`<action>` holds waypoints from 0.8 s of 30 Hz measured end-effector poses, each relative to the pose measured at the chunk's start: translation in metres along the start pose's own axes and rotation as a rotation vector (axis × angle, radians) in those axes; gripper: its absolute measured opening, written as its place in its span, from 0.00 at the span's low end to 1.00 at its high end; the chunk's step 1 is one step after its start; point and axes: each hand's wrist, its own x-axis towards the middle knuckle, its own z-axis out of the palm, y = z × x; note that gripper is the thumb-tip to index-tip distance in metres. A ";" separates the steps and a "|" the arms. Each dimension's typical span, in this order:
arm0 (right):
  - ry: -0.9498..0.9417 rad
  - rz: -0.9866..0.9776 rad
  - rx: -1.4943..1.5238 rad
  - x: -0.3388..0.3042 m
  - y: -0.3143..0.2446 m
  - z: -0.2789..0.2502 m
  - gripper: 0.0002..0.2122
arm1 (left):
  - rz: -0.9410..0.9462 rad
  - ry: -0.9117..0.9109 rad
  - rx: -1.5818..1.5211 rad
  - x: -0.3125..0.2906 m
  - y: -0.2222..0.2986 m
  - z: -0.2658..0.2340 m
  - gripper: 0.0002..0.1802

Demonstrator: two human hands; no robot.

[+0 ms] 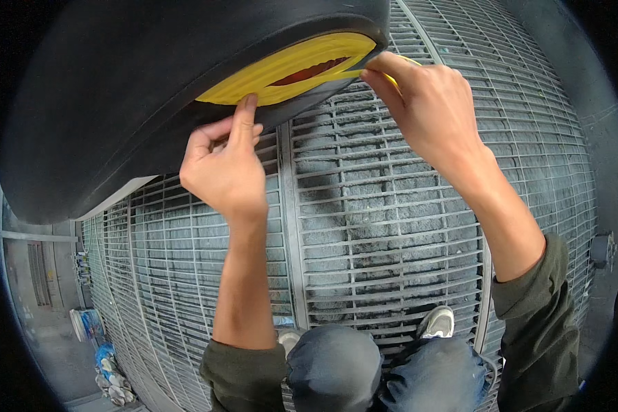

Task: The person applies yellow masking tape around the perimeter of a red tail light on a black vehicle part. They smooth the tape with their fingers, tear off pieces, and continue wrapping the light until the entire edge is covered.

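A black curved body part (158,75), which looks like a vehicle bumper, hangs at the upper left. Overlapping yellow masking tape (281,58) covers most of an elongated recess in it. Through a gap in the tape shows a dark red strip (309,72). My left hand (228,168) presses a fingertip on the tape's lower edge; its other fingers are curled and hold nothing. At the recess's right end, my right hand (436,103) pinches a yellow tape strip (351,73) that runs from the covered area to its fingers. More tape shows behind those fingers.
Metal floor grating (405,233) lies below, over a rough grey layer. My knees (333,367) and a light shoe (439,321) are at the bottom. A white bucket (86,324) and a crumpled bag (111,374) stand at the far left. A grey wall bounds the right.
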 end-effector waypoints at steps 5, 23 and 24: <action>0.025 -0.005 -0.049 0.008 0.002 0.001 0.06 | -0.084 -0.112 0.048 0.002 0.004 -0.008 0.17; -0.039 -0.038 -0.016 0.014 0.010 0.005 0.05 | -0.358 -0.229 -0.117 -0.035 0.031 0.066 0.18; -0.038 -0.006 0.025 0.015 0.010 0.004 0.05 | -0.377 -0.222 -0.141 -0.037 0.032 0.071 0.18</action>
